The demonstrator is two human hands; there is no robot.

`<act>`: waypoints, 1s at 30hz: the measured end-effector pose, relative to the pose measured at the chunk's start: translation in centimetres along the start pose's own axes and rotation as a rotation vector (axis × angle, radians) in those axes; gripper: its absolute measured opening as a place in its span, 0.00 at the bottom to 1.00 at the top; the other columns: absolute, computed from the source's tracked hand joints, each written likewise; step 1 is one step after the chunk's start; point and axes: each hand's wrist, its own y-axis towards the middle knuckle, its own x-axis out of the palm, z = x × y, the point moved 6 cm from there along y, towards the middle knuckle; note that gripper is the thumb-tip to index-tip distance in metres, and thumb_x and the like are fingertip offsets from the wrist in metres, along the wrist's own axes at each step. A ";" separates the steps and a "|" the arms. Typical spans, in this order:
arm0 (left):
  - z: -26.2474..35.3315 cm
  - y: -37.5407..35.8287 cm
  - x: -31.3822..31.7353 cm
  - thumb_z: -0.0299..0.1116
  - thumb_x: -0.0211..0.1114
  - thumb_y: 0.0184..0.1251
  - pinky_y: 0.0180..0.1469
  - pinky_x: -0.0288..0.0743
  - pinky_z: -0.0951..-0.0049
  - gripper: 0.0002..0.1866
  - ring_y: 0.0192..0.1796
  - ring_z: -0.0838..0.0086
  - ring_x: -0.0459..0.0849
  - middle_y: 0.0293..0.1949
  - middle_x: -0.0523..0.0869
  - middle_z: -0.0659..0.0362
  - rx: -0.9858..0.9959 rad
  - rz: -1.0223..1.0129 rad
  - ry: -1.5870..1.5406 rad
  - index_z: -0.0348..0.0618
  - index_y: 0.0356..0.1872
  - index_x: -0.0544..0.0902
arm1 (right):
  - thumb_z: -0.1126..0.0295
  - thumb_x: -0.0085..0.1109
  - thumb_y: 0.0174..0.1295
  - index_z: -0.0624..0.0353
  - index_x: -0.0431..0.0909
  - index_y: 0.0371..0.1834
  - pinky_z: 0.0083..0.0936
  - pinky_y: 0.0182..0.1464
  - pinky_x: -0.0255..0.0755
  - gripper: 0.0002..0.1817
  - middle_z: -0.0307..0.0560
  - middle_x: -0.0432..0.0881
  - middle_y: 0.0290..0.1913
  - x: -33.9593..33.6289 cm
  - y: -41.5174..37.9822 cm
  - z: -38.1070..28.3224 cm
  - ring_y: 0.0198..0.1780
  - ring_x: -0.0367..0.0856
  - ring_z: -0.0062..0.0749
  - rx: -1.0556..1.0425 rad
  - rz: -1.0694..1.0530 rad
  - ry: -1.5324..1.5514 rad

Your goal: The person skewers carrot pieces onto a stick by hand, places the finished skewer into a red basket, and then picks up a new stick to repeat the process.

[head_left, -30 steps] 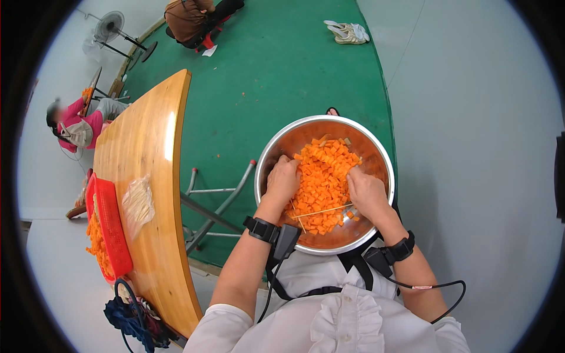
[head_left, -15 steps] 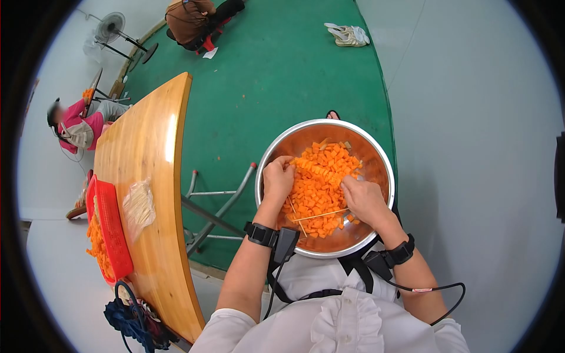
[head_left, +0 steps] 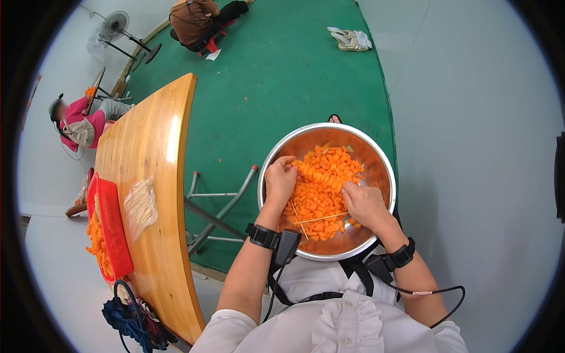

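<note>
A steel bowl (head_left: pixel 385 156) sits at my lap, holding a heap of diced carrot (head_left: pixel 318 203). Above the heap, a row of carrot pieces strung as a carrot skewer (head_left: pixel 321 176) spans between my hands. My left hand (head_left: pixel 281 181) pinches its left end, fingers closed. At the other end my right hand (head_left: pixel 365 203) is closed too, thumb and forefinger together; the stick inside is mostly hidden by carrot. Two thin bamboo sticks (head_left: pixel 323 218) lie crossed on the dice, near the bowl's front side.
To the left stands a wooden table (head_left: pixel 156 253) with a bag of sticks (head_left: pixel 141 203) and a red basket (head_left: pixel 115 229) of carrot. Folding metal legs (head_left: pixel 226 203) stand beside the bowl. Two people sit farther off, near a fan (head_left: pixel 115 25). Shoes (head_left: pixel 351 39) lie on the green floor.
The whole view has shifted slightly, with the bowl a little lower in the picture. Both hands keep their grip on the carrot skewer, hardly moving against the bowl.
</note>
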 end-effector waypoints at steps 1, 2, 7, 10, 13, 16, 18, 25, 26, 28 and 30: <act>0.1 -0.1 -0.1 0.22 0.57 0.57 0.27 0.74 0.83 0.13 0.27 0.81 0.80 0.28 0.83 0.58 0.023 0.006 0.035 0.31 0.44 0.77 | 0.68 0.47 0.60 0.60 0.68 0.25 0.38 0.22 0.68 0.09 0.53 0.75 0.15 0.0 -0.1 0.0 0.20 0.76 0.48 -0.001 -0.003 0.000; 0.5 -0.2 -0.2 0.22 0.58 0.56 0.28 0.74 0.82 0.12 0.27 0.80 0.81 0.28 0.83 0.57 0.068 0.032 0.097 0.32 0.43 0.78 | 0.68 0.47 0.60 0.60 0.68 0.25 0.38 0.22 0.68 0.09 0.53 0.75 0.15 0.1 -0.1 0.0 0.20 0.76 0.48 -0.001 -0.006 0.002; 2.8 -1.2 -0.7 0.24 0.59 0.52 0.32 0.76 0.69 0.11 0.28 0.62 0.83 0.27 0.83 0.48 0.258 0.122 0.266 0.35 0.38 0.80 | 0.68 0.46 0.60 0.60 0.69 0.24 0.39 0.23 0.69 0.10 0.53 0.75 0.15 0.4 -0.2 0.0 0.19 0.76 0.48 -0.004 -0.014 -0.008; 3.6 -1.5 -0.5 0.24 0.59 0.52 0.34 0.76 0.65 0.10 0.30 0.55 0.82 0.27 0.82 0.45 0.339 0.125 0.393 0.34 0.37 0.79 | 0.70 0.49 0.58 0.59 0.70 0.22 0.37 0.23 0.69 0.08 0.54 0.72 0.15 0.7 -0.3 0.1 0.20 0.75 0.49 0.030 -0.027 -0.017; 4.0 -1.7 -0.3 0.23 0.59 0.52 0.36 0.75 0.62 0.10 0.33 0.52 0.81 0.28 0.81 0.44 0.353 0.108 0.451 0.33 0.37 0.78 | 0.70 0.49 0.57 0.59 0.71 0.22 0.38 0.23 0.69 0.09 0.54 0.72 0.15 0.9 -0.3 0.2 0.20 0.75 0.49 0.032 -0.034 -0.028; 4.5 -2.0 -0.2 0.22 0.59 0.52 0.38 0.75 0.62 0.10 0.35 0.52 0.81 0.30 0.81 0.44 0.465 0.125 0.459 0.33 0.37 0.78 | 0.70 0.49 0.57 0.60 0.70 0.21 0.38 0.23 0.68 0.09 0.55 0.72 0.15 1.0 -0.3 0.3 0.20 0.75 0.49 0.022 -0.024 -0.031; 4.5 -1.9 -0.2 0.21 0.59 0.51 0.38 0.75 0.62 0.10 0.35 0.52 0.81 0.32 0.81 0.44 0.463 0.105 0.443 0.33 0.37 0.78 | 0.70 0.50 0.57 0.60 0.70 0.21 0.38 0.22 0.68 0.09 0.55 0.72 0.15 0.7 -0.3 0.1 0.20 0.75 0.50 0.020 -0.022 -0.029; 4.6 -2.0 -0.2 0.20 0.59 0.52 0.39 0.75 0.62 0.10 0.36 0.52 0.81 0.32 0.81 0.44 0.493 0.099 0.447 0.33 0.37 0.78 | 0.68 0.46 0.59 0.60 0.70 0.21 0.40 0.20 0.66 0.11 0.53 0.73 0.13 0.9 -0.2 0.1 0.17 0.75 0.47 -0.017 -0.008 -0.024; 4.7 -2.1 -0.1 0.20 0.59 0.52 0.39 0.75 0.62 0.09 0.36 0.52 0.81 0.32 0.81 0.44 0.500 0.100 0.457 0.33 0.37 0.78 | 0.68 0.46 0.59 0.59 0.69 0.21 0.40 0.20 0.66 0.11 0.53 0.73 0.13 0.9 -0.2 0.1 0.17 0.75 0.47 -0.018 -0.009 -0.028; 4.8 -2.1 -0.1 0.20 0.59 0.52 0.39 0.75 0.62 0.09 0.36 0.52 0.81 0.32 0.81 0.44 0.517 0.104 0.476 0.33 0.37 0.78 | 0.68 0.46 0.59 0.59 0.69 0.21 0.40 0.20 0.66 0.11 0.53 0.73 0.12 0.9 -0.2 0.1 0.17 0.75 0.47 -0.021 -0.011 -0.036; 4.7 -2.1 -0.1 0.20 0.59 0.52 0.39 0.75 0.62 0.09 0.36 0.52 0.81 0.32 0.81 0.44 0.511 0.098 0.479 0.33 0.36 0.78 | 0.68 0.46 0.59 0.59 0.69 0.21 0.39 0.20 0.66 0.11 0.53 0.73 0.12 0.8 -0.2 0.0 0.16 0.75 0.47 -0.022 -0.005 -0.028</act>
